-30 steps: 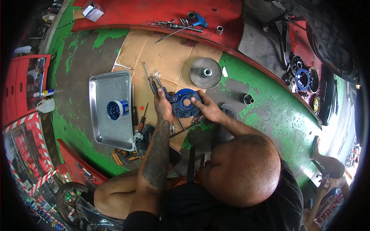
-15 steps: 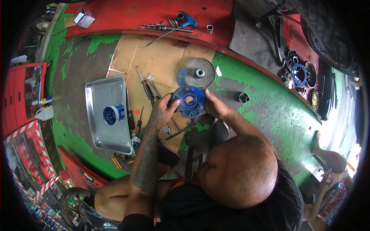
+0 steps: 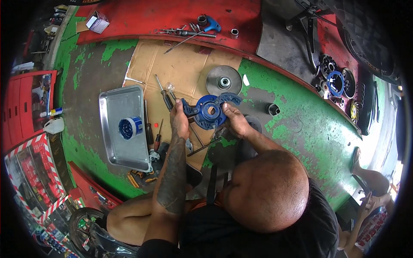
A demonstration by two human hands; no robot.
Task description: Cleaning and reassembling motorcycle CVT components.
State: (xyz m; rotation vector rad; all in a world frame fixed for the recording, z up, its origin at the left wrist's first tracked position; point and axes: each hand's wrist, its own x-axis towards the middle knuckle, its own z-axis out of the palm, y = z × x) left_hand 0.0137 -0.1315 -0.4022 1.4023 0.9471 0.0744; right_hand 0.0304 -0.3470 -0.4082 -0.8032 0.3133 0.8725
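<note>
I hold a blue clutch shoe assembly (image 3: 204, 103), a round plate with curved shoes and a hole in the middle, above the cardboard. My left hand (image 3: 180, 122) grips its left side, thumb up along a shoe. On the right side my right hand (image 3: 238, 121) holds it, its thumb on top near another shoe, which sticks out to the upper right. Just beyond lies a grey metal pulley disc (image 3: 213, 85) with a raised hub. Screwdrivers (image 3: 166, 99) rest left of the assembly, and a T-handle wrench (image 3: 198, 149) lies below it.
A metal tray (image 3: 116, 155) with an open tin of blue grease (image 3: 136, 125) stands at left. A large socket (image 3: 272, 109) is on the green floor at right. Tools, including a blue-handled one (image 3: 211, 25), lie on the red platform (image 3: 172, 15). Another person (image 3: 372, 206) sits at far right.
The clutch shoe assembly has turned in my hands: the shoe that stuck out at the upper left now points to the upper right. Both hands have shifted their grip.
</note>
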